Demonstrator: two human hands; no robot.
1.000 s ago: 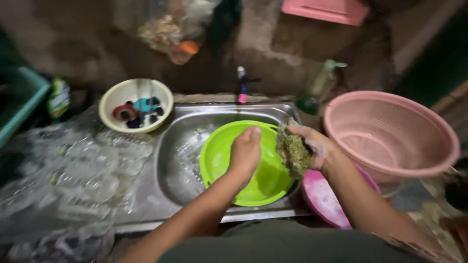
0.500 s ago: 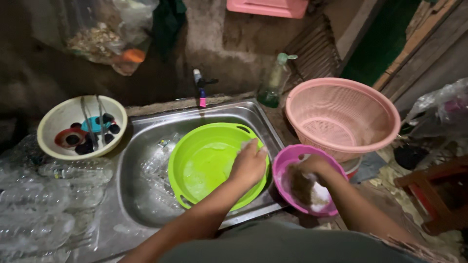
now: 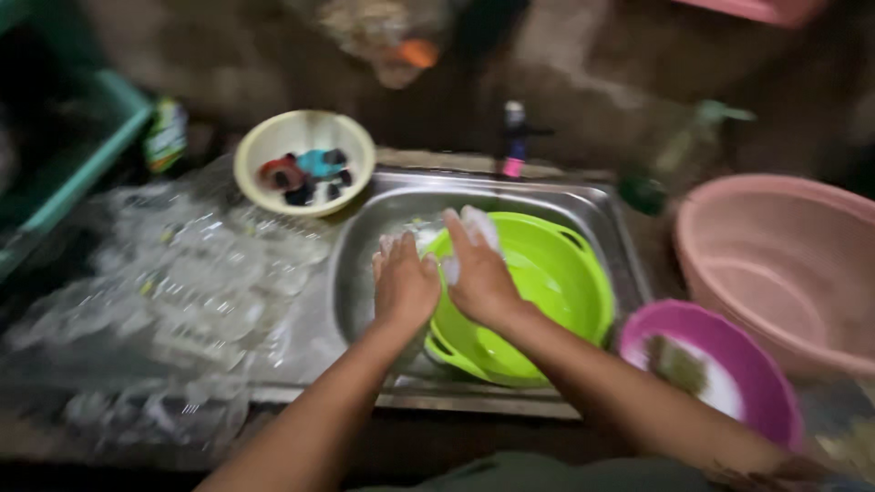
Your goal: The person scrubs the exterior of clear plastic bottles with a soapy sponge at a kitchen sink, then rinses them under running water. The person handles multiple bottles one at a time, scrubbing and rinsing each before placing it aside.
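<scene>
Both my hands are over the steel sink [image 3: 365, 273], side by side at the left rim of the lime green basin [image 3: 556, 282] that sits in it. My left hand [image 3: 403, 284] rests flat near the basin's edge, fingers together and soapy. Beside it, my right hand [image 3: 476, 270] is foamy too, its fingers stretched out over the basin rim. Neither hand holds anything. The green scouring pad [image 3: 676, 363] lies in the small purple bowl [image 3: 756, 383] to the right of the sink.
A big pink tub [image 3: 784, 264] stands at the right. A cream bowl [image 3: 305, 159] with small dark items sits behind the sink's left corner. Crumpled clear plastic [image 3: 182, 301] covers the left counter. A tap [image 3: 516, 137] stands at the back, with a bottle [image 3: 665, 169] to its right.
My right hand left the scouring pad in the purple bowl and came over to the green basin. My left hand shifted to the basin's left rim. The camera swung left.
</scene>
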